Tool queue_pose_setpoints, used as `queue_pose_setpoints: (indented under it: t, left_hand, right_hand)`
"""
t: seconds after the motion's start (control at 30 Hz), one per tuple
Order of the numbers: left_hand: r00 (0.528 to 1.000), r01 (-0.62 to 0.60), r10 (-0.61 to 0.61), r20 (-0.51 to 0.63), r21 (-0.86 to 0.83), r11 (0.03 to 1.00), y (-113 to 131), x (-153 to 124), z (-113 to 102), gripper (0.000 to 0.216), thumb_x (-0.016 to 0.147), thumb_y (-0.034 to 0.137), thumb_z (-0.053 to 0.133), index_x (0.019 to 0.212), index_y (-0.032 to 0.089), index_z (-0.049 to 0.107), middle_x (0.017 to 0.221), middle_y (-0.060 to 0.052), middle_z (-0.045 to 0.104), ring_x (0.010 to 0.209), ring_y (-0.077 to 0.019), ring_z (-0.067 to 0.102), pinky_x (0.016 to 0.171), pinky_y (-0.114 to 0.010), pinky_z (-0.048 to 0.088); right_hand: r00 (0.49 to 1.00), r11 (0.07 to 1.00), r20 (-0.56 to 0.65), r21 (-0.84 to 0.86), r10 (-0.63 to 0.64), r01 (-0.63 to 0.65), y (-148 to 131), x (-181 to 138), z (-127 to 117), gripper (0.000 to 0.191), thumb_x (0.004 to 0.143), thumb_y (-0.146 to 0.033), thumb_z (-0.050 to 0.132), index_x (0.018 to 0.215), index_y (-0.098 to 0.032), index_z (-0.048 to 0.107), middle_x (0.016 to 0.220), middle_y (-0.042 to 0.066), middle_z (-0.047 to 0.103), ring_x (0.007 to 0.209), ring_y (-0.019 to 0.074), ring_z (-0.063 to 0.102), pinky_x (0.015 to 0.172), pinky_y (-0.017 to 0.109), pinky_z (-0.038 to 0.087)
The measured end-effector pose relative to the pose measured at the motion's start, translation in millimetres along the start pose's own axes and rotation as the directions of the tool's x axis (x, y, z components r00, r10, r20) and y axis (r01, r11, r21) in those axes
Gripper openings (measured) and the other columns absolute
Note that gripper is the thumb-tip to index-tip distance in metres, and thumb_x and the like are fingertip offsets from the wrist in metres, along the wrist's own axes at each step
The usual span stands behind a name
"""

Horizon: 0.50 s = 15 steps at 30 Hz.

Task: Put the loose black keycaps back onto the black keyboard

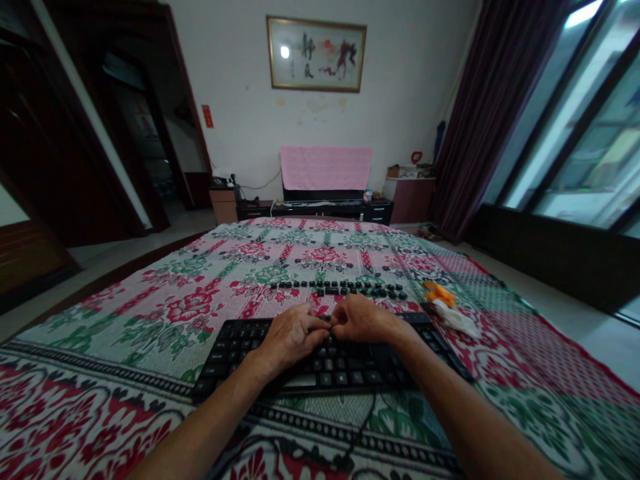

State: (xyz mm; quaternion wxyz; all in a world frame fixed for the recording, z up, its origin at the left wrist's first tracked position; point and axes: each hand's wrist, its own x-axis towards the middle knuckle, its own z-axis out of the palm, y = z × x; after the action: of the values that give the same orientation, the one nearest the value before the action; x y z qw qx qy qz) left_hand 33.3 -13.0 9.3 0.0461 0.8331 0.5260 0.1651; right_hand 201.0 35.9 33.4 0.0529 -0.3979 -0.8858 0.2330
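Note:
A black computer keyboard (215, 358) lies across the patterned bedspread in front of me, and several key positions look bare. My left hand (294, 333) rests over its upper middle, thumb and forefinger pressed together. From the other side my right hand (361, 321) meets it, its fingers closed in a pinch at the same spot. Whatever sits between the fingertips is too small and covered to make out. Just beyond the keyboard, loose black keycaps (333, 291) are laid out in rows. My hands and forearms hide parts of the keyboard.
Right of the keycaps lie an orange crumpled item (440, 295) and a white cloth-like item (457, 320). A black cable (367, 420) runs from the keyboard toward me. Past the bedspread (180, 267) stands a low black cabinet (377, 212) with a pink-covered screen (326, 168).

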Motion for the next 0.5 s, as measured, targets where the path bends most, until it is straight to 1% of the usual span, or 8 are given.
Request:
queue_pose_setpoints:
  t: [0.1,0.27,0.43,0.5]
  left_hand:
    - [0.998,0.061,-0.061,-0.002,-0.052,0.997,-1.8,6.3,4.7,0.023,0.073,0.039,0.044,0.085,0.031,0.062,0.071,0.001,0.052,0.070,-0.0118,0.048,0.060,-0.022,0.035]
    - [0.992,0.127,-0.125,0.022,-0.162,0.979,-5.9,13.7,11.2,0.024,0.067,0.039,0.050,0.085,0.028,0.063,0.076,0.001,0.059,0.073,-0.0128,0.051,0.061,-0.022,0.037]
    - [0.990,0.138,-0.134,0.038,-0.194,0.971,-6.3,14.6,13.2,0.023,0.066,0.037,0.050,0.082,0.027,0.064,0.076,0.002,0.061,0.072,-0.0128,0.053,0.062,-0.022,0.038]
    - [0.991,0.134,-0.134,0.014,-0.184,0.974,-5.1,14.3,12.8,0.022,0.067,0.036,0.050,0.081,0.027,0.064,0.075,0.002,0.061,0.072,-0.0128,0.053,0.061,-0.022,0.038]
  right_hand:
    - [1.000,1.000,-0.017,-0.012,-0.004,0.004,-1.6,-0.7,0.5,0.023,0.060,-0.023,0.044,0.064,-0.012,0.064,0.051,0.001,0.053,0.046,0.0068,0.040,0.041,0.017,0.027]
    - [0.999,0.999,-0.048,-0.054,-0.009,0.007,-1.0,-0.4,1.9,0.020,0.058,-0.022,0.046,0.063,-0.013,0.063,0.050,0.001,0.053,0.046,0.0069,0.039,0.041,0.018,0.026]
    - [0.999,0.998,-0.037,-0.059,-0.009,0.006,1.5,1.3,2.3,0.021,0.061,-0.025,0.046,0.063,-0.013,0.063,0.050,0.001,0.052,0.046,0.0068,0.039,0.042,0.018,0.027]
    - [0.999,0.999,-0.033,-0.052,-0.017,0.016,1.9,1.6,1.6,0.021,0.061,-0.024,0.046,0.064,-0.013,0.063,0.051,0.001,0.052,0.047,0.0072,0.040,0.043,0.018,0.027]
